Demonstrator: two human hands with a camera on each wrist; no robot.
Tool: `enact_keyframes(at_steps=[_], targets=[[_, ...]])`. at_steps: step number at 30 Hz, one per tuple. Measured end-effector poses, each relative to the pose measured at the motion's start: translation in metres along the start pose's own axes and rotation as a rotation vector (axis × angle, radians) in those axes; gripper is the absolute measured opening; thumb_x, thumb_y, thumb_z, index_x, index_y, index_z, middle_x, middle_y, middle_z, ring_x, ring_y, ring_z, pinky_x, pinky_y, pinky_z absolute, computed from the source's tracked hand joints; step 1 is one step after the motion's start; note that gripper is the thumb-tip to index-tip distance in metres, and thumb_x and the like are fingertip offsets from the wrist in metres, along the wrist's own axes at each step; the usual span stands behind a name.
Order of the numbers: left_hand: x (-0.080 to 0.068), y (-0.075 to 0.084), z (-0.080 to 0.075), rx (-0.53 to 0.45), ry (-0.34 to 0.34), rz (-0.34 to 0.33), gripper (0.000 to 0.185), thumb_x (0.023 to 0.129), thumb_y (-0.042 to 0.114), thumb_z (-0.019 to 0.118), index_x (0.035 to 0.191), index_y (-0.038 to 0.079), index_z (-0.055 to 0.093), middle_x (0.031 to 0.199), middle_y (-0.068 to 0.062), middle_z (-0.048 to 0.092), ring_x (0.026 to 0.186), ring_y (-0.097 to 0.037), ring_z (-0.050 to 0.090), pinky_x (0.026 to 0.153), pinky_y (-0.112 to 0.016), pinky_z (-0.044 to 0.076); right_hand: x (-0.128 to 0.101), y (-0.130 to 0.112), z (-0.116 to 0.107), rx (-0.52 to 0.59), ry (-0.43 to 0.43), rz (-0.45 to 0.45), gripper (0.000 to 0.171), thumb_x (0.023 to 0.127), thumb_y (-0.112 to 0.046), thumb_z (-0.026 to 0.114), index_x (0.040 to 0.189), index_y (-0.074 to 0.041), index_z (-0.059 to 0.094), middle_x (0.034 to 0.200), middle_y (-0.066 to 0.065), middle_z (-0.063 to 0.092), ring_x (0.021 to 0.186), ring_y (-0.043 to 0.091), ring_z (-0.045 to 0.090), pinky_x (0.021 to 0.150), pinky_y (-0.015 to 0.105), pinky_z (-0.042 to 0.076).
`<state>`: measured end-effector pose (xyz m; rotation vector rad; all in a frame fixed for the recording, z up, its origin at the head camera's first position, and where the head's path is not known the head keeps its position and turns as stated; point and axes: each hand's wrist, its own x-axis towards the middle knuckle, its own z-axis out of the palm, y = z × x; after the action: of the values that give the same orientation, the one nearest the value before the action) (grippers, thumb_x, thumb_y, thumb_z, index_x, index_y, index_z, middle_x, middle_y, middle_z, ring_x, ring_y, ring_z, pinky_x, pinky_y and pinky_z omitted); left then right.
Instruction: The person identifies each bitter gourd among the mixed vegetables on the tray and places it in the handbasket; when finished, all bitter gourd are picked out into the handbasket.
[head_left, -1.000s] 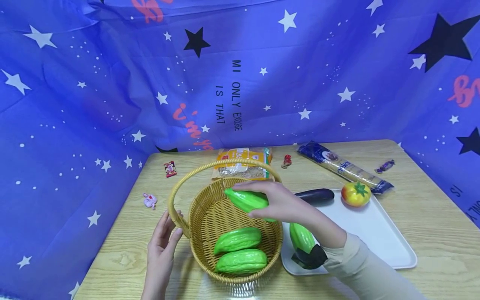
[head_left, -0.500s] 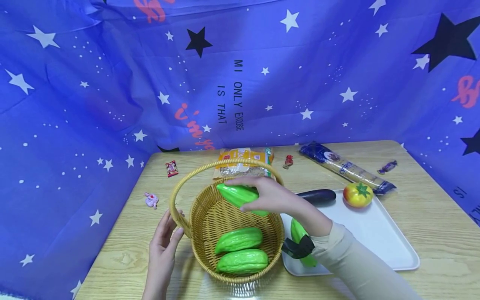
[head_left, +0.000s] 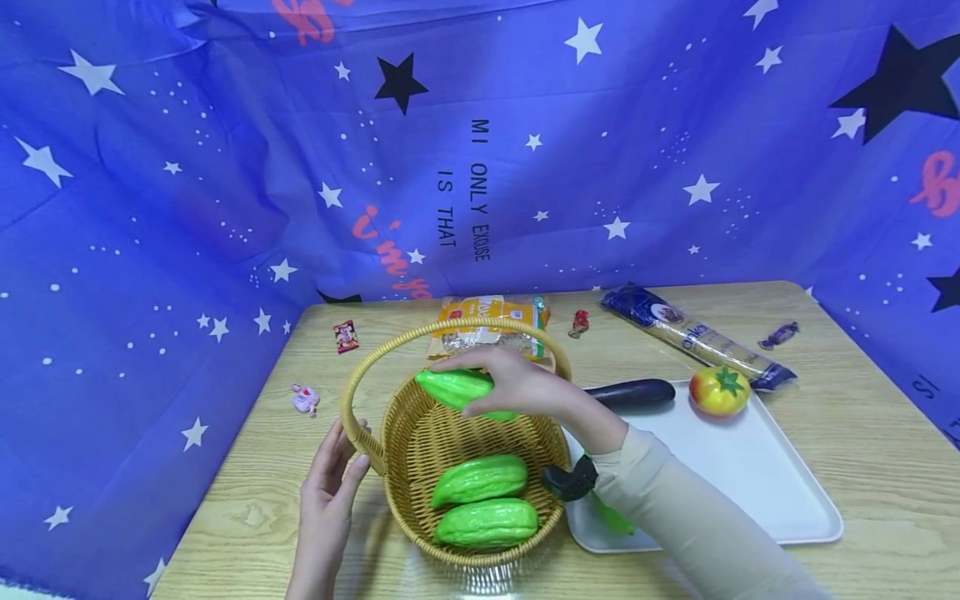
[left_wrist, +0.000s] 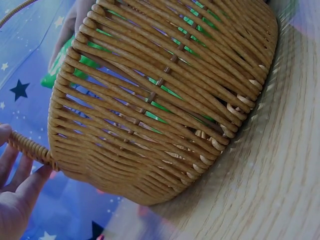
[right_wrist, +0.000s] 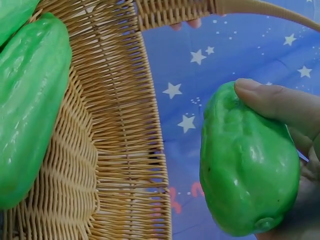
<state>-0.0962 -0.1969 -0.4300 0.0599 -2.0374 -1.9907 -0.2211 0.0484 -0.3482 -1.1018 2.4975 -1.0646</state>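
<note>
My right hand [head_left: 513, 381] grips a green plastic bitter melon [head_left: 456, 388] over the far part of the wicker basket [head_left: 397, 517]. Thumb and fingers lie on opposite sides of it, and its tapered tip points left. In the right wrist view, the held melon's blunt end [right_wrist: 250, 165] shows beside the basket rim. Two more bitter melons [head_left: 480, 480] lie side by side on the basket's near floor. At the basket's left, my left hand [head_left: 327, 487] holds the foot of the arched handle [left_wrist: 32, 147], thumb on one side and fingers on the other.
Right of the basket, a white tray [head_left: 750, 483] bears an eggplant [head_left: 633, 393], a tomato-like fruit [head_left: 718, 392] and a green vegetable [head_left: 617, 515] partly hidden by my forearm. Behind stand an orange food bag [head_left: 491, 321] and a noodle packet [head_left: 693, 337]. Small candies [head_left: 346, 336] lie around.
My right hand has carried the bitter melon leftward and slightly farther back over the basket. The left hand stays at the handle, and the melons in the basket have not moved.
</note>
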Motion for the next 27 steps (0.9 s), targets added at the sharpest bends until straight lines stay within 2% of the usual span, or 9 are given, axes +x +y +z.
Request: enact_keyframes(at_steps=[4,8,15,22,27], targets=[[0.000,0.000,0.000,-0.004,0.001,0.008,0.053,0.094,0.003,0.053,0.144,0.012,0.037,0.128,0.010,0.057,0.121,0.001,0.053,0.101,-0.012,0.042,0.006,0.002,0.003,0.010,-0.034,0.023,0.065,0.077,-0.013,0.077,0.135,-0.029,0.052,0.143,0.001,0.049,0.128,0.024,0.047,0.101,0.040,0.047],[0.000,0.000,0.000,0.000,0.000,0.006,0.053,0.094,0.004,0.053,0.144,0.013,0.038,0.129,0.010,0.057,0.121,0.002,0.052,0.102,-0.012,0.042,0.011,0.005,0.005,0.025,-0.034,0.040,0.064,0.077,-0.013,0.077,0.133,-0.031,0.053,0.141,0.000,0.050,0.126,0.021,0.049,0.098,0.038,0.048],[0.000,0.000,0.000,-0.001,0.000,0.013,0.053,0.094,0.003,0.053,0.144,0.011,0.037,0.129,0.008,0.058,0.120,0.002,0.053,0.101,-0.012,0.043,0.016,0.010,0.010,0.066,-0.052,0.049,0.063,0.077,-0.009,0.076,0.133,-0.029,0.053,0.142,-0.003,0.050,0.134,0.020,0.042,0.111,0.042,0.039],[0.000,-0.001,0.000,0.003,-0.004,0.014,0.053,0.094,0.003,0.053,0.144,0.011,0.037,0.133,-0.002,0.056,0.120,0.001,0.053,0.101,-0.012,0.043,0.020,0.017,0.014,0.069,-0.058,0.048,0.064,0.076,-0.007,0.075,0.133,-0.026,0.054,0.141,-0.001,0.050,0.131,0.019,0.045,0.108,0.039,0.042],[0.001,-0.001,-0.001,0.001,-0.002,0.021,0.053,0.094,0.002,0.053,0.143,0.010,0.037,0.131,0.001,0.057,0.120,0.000,0.053,0.100,-0.012,0.044,0.024,0.018,0.015,0.050,-0.070,0.057,0.064,0.076,-0.006,0.074,0.134,-0.023,0.054,0.141,0.000,0.050,0.126,0.020,0.049,0.103,0.038,0.046]])
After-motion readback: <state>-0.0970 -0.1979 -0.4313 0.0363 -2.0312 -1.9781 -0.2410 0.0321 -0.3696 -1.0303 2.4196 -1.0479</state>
